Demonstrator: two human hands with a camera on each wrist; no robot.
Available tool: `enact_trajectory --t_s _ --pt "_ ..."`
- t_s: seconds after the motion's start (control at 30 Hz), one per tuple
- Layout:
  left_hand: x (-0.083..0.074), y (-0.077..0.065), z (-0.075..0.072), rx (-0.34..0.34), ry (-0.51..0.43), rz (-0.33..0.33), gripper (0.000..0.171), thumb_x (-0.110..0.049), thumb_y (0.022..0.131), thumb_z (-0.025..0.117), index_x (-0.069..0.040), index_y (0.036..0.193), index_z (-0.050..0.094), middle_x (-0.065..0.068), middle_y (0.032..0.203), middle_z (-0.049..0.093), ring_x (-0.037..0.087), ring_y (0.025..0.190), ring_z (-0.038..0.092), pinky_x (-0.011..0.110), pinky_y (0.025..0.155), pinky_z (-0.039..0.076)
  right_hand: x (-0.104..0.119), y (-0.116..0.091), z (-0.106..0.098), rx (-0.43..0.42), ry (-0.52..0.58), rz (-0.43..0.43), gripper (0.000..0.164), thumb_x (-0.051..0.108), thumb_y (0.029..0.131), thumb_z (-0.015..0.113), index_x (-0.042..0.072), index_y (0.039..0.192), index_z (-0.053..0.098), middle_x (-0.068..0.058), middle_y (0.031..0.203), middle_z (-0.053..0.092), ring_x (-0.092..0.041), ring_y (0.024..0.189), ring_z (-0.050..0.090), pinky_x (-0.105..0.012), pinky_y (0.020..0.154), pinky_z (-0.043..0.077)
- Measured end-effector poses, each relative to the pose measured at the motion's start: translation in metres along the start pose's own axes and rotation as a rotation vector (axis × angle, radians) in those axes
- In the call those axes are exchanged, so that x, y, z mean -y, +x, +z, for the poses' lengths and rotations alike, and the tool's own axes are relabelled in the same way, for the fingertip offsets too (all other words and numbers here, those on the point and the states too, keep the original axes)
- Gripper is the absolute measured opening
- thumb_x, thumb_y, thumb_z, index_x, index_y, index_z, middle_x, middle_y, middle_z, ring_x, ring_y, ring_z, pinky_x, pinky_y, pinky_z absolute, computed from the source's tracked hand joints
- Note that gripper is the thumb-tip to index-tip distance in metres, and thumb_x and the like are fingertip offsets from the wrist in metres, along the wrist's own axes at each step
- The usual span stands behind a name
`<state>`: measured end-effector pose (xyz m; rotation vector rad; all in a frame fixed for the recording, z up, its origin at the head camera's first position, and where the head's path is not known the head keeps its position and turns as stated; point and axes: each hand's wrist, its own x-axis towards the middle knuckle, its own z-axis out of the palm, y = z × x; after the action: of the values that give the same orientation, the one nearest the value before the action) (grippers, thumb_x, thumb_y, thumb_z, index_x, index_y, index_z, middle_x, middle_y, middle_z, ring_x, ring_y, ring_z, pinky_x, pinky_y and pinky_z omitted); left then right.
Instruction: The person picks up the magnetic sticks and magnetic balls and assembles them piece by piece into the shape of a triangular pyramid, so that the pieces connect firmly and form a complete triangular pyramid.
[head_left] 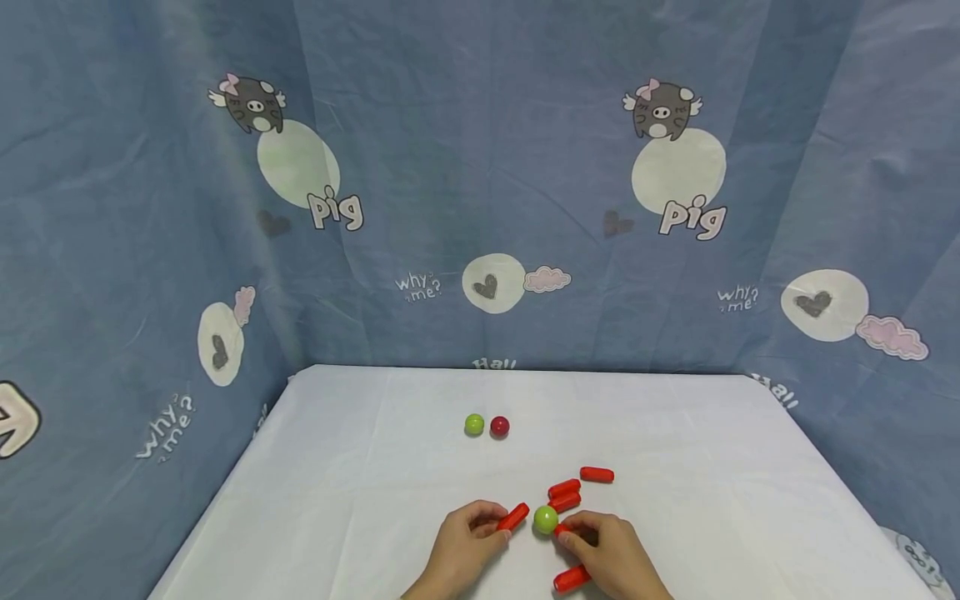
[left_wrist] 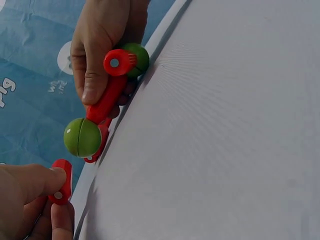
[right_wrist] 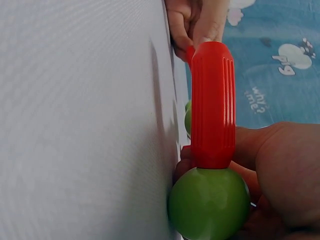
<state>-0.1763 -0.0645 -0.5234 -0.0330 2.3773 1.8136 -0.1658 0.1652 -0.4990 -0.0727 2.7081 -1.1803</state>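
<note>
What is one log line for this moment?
left hand: pinches red toy rod | right hand: grips second rod, end touching green ball | beyond hands: loose green ball, dark-red ball

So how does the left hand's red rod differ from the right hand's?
The left rod has no ball attached; the right rod meets a green ball. In the head view, the left rod shows nearly whole, while the right hand mostly hides the right rod. Both rods are red and hand-held.
</note>
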Motion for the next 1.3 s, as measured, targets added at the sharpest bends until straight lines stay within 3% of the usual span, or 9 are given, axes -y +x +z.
enact_trajectory --t_s 0.27,0.53,1.3 --pt "0.000 -0.006 0.001 0.020 -0.033 -0.025 0.021 -0.003 0.083 0.080 -0.008 0.102 0.073 0.002 0.099 0.071 0.011 0.089 0.066 0.020 0.072 0.055 0.000 0.001 0.003 0.012 0.009 0.031 0.025 0.031 0.092 0.075 0.013 0.108 0.076 0.006 0.090 0.070 -0.014 0.081 0.055 -0.028 0.072 0.047" --pt "-0.001 -0.011 0.006 0.021 0.043 -0.092 0.021 -0.006 0.085 0.080 -0.013 0.103 0.072 -0.002 0.101 0.071 0.011 0.087 0.063 0.024 0.073 0.055 0.000 0.001 0.002 0.011 -0.002 0.002 0.025 0.033 0.093 0.075 0.013 0.108 0.077 0.006 0.091 0.070 -0.013 0.081 0.055 -0.027 0.071 0.047" --pt "-0.005 -0.016 0.009 0.046 0.075 -0.041 0.020 -0.007 0.083 0.082 -0.014 0.100 0.073 -0.002 0.100 0.072 0.011 0.087 0.065 0.024 0.074 0.056 -0.001 0.000 0.000 -0.003 -0.008 -0.006 0.024 0.033 0.093 0.075 0.014 0.107 0.077 0.007 0.089 0.070 -0.013 0.080 0.055 -0.026 0.071 0.046"
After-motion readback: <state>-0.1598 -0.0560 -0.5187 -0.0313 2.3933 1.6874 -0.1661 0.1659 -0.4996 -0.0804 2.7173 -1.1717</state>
